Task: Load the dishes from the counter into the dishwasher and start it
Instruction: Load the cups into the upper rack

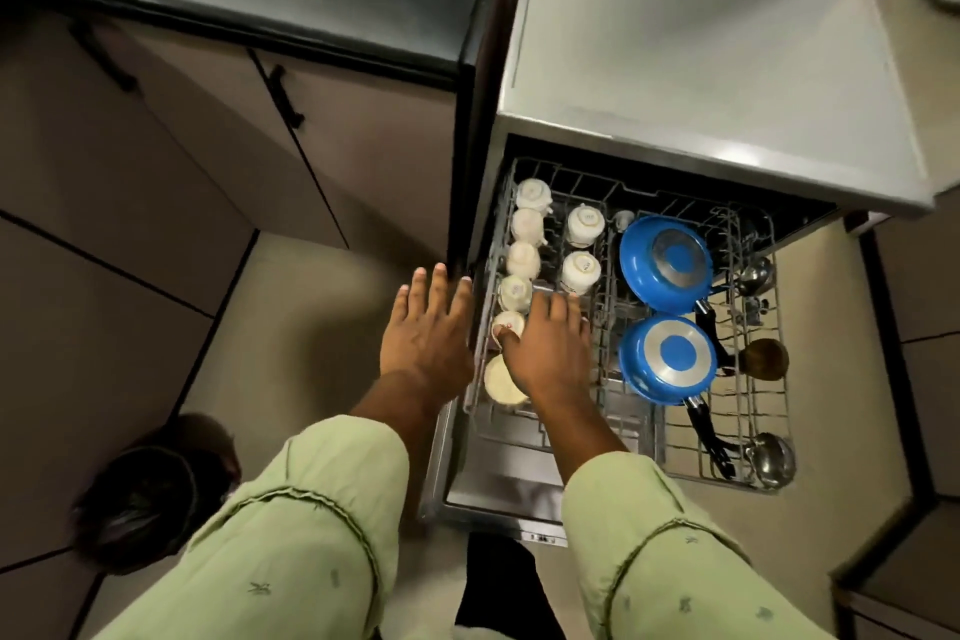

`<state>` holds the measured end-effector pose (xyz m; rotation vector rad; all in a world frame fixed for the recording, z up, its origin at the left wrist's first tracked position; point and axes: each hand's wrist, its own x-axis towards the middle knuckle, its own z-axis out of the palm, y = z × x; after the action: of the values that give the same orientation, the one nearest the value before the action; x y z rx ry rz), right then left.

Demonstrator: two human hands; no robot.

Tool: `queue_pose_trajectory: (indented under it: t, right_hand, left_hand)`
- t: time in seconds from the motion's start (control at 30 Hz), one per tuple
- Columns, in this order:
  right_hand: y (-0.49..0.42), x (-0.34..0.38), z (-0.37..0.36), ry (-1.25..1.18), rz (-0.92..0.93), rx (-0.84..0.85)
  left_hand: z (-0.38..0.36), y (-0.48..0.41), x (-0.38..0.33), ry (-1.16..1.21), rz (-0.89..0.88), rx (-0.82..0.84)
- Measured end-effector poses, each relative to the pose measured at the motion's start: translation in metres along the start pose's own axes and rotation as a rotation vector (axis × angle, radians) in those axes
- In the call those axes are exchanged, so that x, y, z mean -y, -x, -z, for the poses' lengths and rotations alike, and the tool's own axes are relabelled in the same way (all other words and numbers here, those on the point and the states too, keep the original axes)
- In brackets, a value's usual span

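Loading looks nearly done: white cups point(524, 260) and two blue pans point(667, 359) sit in the pulled-out rack point(685, 437). Left hand point(428, 333) hovers flat at its edge, right hand point(548, 348) spread over the cups, gripping nothing. Next, likely: push the rack in squarely.

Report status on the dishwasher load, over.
Left hand open, beside left edge of rack. Right hand open, flat over the cups. Blue pans and ladles loaded; nothing blocking.
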<state>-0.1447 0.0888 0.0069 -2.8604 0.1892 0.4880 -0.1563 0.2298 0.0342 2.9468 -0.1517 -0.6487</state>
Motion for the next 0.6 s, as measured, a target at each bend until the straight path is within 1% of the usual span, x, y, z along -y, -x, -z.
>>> queue_pose_trajectory:
  t: [0.13,0.23,0.4,0.5,0.6]
  right_hand:
    - [0.026,0.069,0.018,0.023,0.019,-0.064]
    - [0.037,0.129,0.025,0.01,0.05,-0.11]
    - [0.037,0.223,0.04,-0.011,0.152,-0.167]
    - [0.026,0.26,0.051,-0.029,0.195,-0.206]
    - [0.009,0.286,0.062,-0.047,0.21,-0.242]
  left_hand:
    - [0.028,0.033,0.058,0.055,-0.008,-0.067]
    - [0.049,0.053,0.112,0.036,-0.012,-0.102]
    - [0.093,0.065,0.206,-0.011,0.086,-0.203]
    - [0.12,0.059,0.249,-0.014,0.137,-0.264]
    - [0.142,0.048,0.273,-0.022,0.159,-0.297]
